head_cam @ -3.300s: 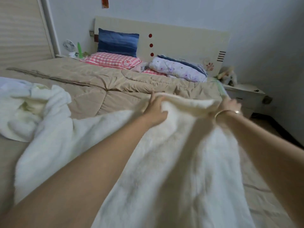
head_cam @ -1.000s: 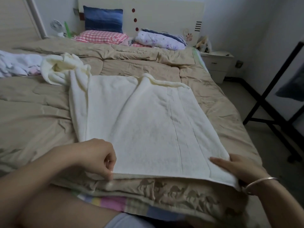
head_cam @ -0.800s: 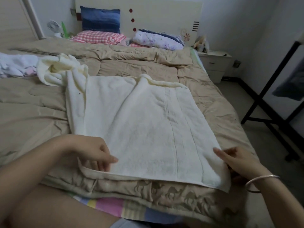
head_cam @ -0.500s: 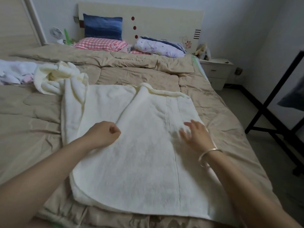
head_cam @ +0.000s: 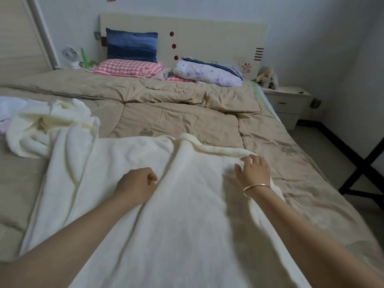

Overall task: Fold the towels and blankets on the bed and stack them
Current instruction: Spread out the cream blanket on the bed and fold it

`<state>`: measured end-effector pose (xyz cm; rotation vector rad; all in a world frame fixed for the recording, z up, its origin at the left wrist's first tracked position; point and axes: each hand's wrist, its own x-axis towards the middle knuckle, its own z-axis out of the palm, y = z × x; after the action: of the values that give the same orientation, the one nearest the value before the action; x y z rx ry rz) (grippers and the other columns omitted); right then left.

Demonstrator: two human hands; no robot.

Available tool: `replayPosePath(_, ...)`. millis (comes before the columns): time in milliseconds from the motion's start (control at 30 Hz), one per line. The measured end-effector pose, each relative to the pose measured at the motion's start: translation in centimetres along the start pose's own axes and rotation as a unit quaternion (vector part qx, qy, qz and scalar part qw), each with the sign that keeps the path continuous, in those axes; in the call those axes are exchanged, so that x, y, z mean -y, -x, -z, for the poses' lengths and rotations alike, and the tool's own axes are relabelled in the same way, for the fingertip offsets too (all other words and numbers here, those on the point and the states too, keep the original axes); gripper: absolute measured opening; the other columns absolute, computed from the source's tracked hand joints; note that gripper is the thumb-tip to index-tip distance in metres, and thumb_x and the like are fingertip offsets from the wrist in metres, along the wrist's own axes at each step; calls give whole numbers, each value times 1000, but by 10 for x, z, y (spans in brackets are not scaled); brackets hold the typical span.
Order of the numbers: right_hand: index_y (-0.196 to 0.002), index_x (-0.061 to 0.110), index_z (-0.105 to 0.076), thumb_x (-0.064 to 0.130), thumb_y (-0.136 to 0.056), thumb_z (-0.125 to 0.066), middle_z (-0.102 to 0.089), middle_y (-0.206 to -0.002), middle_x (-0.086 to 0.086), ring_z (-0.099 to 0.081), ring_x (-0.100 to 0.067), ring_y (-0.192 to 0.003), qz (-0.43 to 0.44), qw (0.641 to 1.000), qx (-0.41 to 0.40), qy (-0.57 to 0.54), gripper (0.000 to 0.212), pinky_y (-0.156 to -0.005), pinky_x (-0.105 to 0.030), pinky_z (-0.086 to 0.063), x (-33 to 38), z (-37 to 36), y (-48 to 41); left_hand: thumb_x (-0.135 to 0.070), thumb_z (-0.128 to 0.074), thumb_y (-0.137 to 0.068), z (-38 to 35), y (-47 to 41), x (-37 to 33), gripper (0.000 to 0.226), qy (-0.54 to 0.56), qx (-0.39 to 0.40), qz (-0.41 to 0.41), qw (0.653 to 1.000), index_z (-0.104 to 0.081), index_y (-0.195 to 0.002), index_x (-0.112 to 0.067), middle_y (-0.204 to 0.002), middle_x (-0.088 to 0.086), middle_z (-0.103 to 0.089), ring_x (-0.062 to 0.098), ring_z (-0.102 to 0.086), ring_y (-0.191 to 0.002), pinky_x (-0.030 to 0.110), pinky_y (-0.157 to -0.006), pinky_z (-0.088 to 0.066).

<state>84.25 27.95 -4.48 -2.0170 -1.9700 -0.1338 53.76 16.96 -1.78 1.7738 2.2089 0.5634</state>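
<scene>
Colour/pattern ref.:
- Fluffy cream-white towel [head_cam: 187,215], ctr to lower frame: plain.
- Tan quilted comforter [head_cam: 176,119], mid frame: faint darker animal motifs.
- Dark blue fabric pillow [head_cam: 132,44], upper ctr-left: lighter blue bands.
- Red-white gingham pillow [head_cam: 126,68], just below: pink bunny patch.
- White rolled bedding [head_cam: 207,74], upper ctr: purple dots, navy edge.
- Cream flat headboard [head_cam: 218,36], top: 3 red dots, black bars at rt.
- Gold-tone metal bangle [head_cam: 256,187], ctr-rt.

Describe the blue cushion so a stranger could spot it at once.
Start at the cream headboard behind the bed. Left of its red dots, the blue cushion leans against it, atop a red-checked pillow. It alone stands upright; the floral pillow lies flat.
</scene>
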Motion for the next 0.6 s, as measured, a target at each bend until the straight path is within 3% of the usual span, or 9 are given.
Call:
replayPosePath(133,-133,17,-52,14,-95,-43,-58,-130,-9,-47,-28,-124,59,994,29,-90,39,-98,-34,-36,14,-10,-64,-20,-52,-91,-17,-50,6,25,-14,4,-48,999,-61,-115,-23,-119,-4,-60,16,-58,-112,33,-94,-47)
replayPosePath(200,-134,21,-52,7,-93,-41,-62,-127,-5,-54,-25,-120,68,984,84,-141,44,-94,-29,-40,24,-12,-85,-19,-50,-92,-24,-69,6,29,-22,0,-65,998,-58,-120,-23,-129,-4,-56,17,-53,-119,33,-97,-44)
replayPosePath(300,-132,21,-54,6,-91,-48,-63,-125,-1,-56,-20,-119,71,965,192,-164,44,-95,-25,-40,33,-17,-109,-20,-47,-95,-34,-94,1,41,-80,-12,-101,992,-49,-136,-22,-151,-6,-36,15,-31,-139,31,-110,-29)
replayPosePath(367,-124,22,-60,18,-91,-56,-65,-119,-1,-59,-19,-114,90,963,229,-106,34,-90,-22,-41,34,-21,-123,-20,-44,-96,-39,-108,-4,47,-101,-15,-110,989,-41,-142,-23,-157,-7,-25,12,-18,-145,30,-114,-19)
replayPosePath(500,-113,30,-65,36,-86,-57,-65,-109,3,-59,-19,-101,113,955,245,125,29,-81,-23,-43,33,-11,-151,-20,-44,-94,-42,-141,-6,46,-187,-62,-119,973,-42,-140,-24,-160,-8,-13,13,-3,-148,30,-114,-14)
replayPosePath(600,-116,21,-65,34,-89,-57,-65,-113,-2,-60,-23,-106,54,957,159,235,31,-79,-25,-44,27,-5,-165,-22,-45,-92,-41,-165,-3,49,-220,-60,-108,968,-41,-141,-23,-160,-5,-14,16,-7,-146,32,-113,-17)
